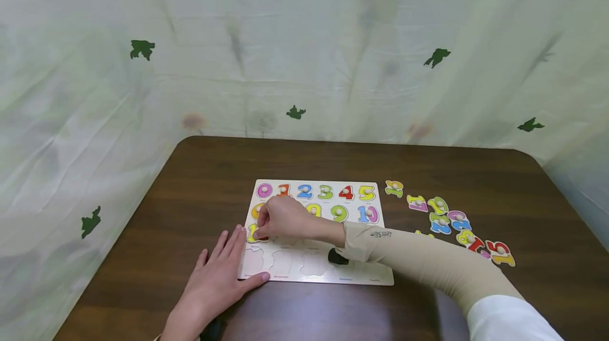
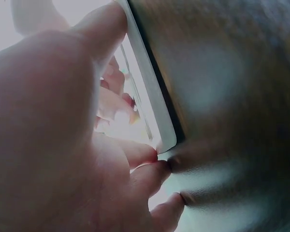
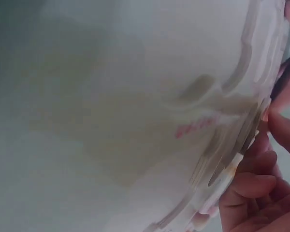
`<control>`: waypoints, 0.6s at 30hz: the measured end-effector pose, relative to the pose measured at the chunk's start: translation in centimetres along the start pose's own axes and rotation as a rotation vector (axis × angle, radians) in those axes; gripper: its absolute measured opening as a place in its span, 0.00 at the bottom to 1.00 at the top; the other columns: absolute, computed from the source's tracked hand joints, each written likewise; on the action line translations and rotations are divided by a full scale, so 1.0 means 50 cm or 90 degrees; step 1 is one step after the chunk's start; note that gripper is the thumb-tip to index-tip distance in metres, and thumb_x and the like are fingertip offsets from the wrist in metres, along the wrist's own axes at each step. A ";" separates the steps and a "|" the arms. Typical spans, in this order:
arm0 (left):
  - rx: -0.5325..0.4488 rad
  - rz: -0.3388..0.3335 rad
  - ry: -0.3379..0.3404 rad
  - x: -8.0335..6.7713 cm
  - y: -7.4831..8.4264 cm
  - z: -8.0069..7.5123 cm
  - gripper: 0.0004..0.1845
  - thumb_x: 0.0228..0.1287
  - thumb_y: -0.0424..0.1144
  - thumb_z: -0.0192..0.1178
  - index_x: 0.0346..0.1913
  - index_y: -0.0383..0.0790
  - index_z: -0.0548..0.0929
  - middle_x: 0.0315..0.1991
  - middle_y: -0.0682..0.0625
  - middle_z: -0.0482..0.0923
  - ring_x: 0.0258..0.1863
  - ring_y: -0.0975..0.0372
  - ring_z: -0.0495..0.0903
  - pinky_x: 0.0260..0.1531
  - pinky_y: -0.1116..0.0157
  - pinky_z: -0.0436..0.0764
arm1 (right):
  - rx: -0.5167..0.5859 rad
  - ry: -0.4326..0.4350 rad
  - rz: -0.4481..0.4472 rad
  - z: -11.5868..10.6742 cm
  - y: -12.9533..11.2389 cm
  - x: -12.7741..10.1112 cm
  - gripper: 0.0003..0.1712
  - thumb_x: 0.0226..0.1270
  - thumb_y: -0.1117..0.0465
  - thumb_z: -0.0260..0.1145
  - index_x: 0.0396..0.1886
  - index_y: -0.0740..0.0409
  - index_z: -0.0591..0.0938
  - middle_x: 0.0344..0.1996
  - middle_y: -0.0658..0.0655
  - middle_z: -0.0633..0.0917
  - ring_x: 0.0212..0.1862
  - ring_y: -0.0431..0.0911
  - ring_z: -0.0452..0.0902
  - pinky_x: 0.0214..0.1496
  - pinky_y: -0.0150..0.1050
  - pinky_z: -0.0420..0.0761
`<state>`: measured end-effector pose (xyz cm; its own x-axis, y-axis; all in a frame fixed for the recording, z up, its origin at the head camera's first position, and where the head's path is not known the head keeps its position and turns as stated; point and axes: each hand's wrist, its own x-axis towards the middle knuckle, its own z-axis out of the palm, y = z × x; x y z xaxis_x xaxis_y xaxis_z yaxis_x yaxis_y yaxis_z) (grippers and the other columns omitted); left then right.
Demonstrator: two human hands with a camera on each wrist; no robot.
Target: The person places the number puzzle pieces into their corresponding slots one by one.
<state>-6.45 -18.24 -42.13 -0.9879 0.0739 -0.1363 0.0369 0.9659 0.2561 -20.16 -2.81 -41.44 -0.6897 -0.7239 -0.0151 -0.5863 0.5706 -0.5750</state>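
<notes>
A white number puzzle board [image 1: 328,276] lies on the table with colourful knobbed number pieces in its upper rows. My right hand [image 1: 287,218] reaches over its left side and pinches a yellow-and-red number piece [image 1: 252,233] at the third row. Fingers and thumb hide much of that piece. My left hand [image 1: 216,280] lies spread at the board's lower left, its thumb on the near edge and its fingertips along the left edge. In the left wrist view, the thumb [image 2: 108,29] rests against the board's rim. The right wrist view shows the right fingers [image 3: 253,186] low over the cutouts.
Several loose number pieces lie right of the board, among them a green-and-orange one [image 1: 394,188] and a red-and-yellow one [image 1: 500,253]. My right forearm [image 1: 418,251] crosses the board's lower right. A patterned curtain [image 1: 333,66] hangs behind the brown table [image 1: 142,256].
</notes>
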 end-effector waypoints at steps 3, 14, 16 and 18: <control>0.003 -0.002 0.000 0.001 0.000 0.001 0.61 0.53 0.78 0.54 0.77 0.35 0.54 0.77 0.40 0.52 0.75 0.43 0.49 0.63 0.31 0.52 | -0.004 0.000 -0.001 0.002 -0.005 0.003 0.09 0.55 0.51 0.77 0.22 0.44 0.86 0.14 0.37 0.78 0.26 0.34 0.72 0.29 0.28 0.70; 0.005 -0.002 0.005 0.003 -0.001 0.004 0.59 0.54 0.76 0.56 0.77 0.35 0.55 0.76 0.40 0.52 0.75 0.43 0.49 0.63 0.31 0.52 | -0.021 -0.038 0.007 -0.004 -0.014 0.000 0.09 0.56 0.52 0.77 0.22 0.45 0.85 0.15 0.37 0.79 0.25 0.35 0.73 0.28 0.29 0.71; 0.005 0.001 0.009 0.003 -0.002 0.005 0.59 0.54 0.75 0.56 0.77 0.35 0.55 0.76 0.40 0.52 0.75 0.43 0.49 0.62 0.31 0.52 | -0.012 -0.041 0.008 -0.004 -0.011 -0.001 0.10 0.56 0.52 0.77 0.22 0.45 0.85 0.16 0.38 0.79 0.25 0.35 0.73 0.28 0.29 0.71; 0.005 0.002 0.011 0.003 -0.002 0.006 0.59 0.54 0.76 0.56 0.77 0.35 0.55 0.76 0.40 0.52 0.75 0.43 0.49 0.62 0.31 0.52 | 0.008 -0.045 0.001 -0.004 -0.005 -0.003 0.08 0.56 0.54 0.77 0.24 0.46 0.85 0.16 0.40 0.79 0.25 0.35 0.73 0.29 0.28 0.71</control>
<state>-6.55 -18.25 -42.46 -0.9903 0.0725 -0.1184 0.0412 0.9678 0.2483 -20.01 -2.77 -41.14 -0.6588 -0.7488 -0.0727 -0.5795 0.5667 -0.5857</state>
